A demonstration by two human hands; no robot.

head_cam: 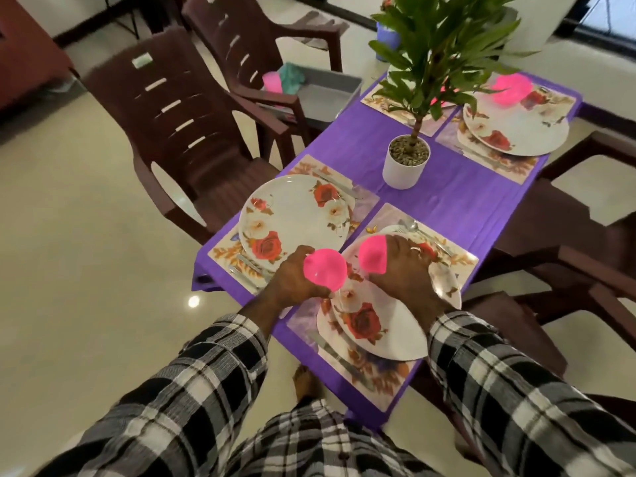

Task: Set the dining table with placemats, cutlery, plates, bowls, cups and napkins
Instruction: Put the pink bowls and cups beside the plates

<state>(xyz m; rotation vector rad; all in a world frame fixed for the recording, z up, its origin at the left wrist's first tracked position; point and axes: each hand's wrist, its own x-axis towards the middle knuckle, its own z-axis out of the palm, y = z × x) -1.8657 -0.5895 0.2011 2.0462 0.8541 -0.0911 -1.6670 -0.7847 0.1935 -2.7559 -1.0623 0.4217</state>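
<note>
Left hand [292, 277] grips one pink bowl [324, 269]; right hand [406, 266] grips a second bowl [374, 253], fingers curled round each. Both are held above the near plate [375, 325]. Judged light, stiff, smooth plastic; take by the rim.

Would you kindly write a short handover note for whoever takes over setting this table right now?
Left hand holds a pink bowl; right hand holds another pink bowl, both above the near right plate.
Done: four floral placemats, cutlery, plates; the far right plate already carries a pink bowl.
Left: bowls on both near plates, including the near left plate, then cups and napkins.
</note>
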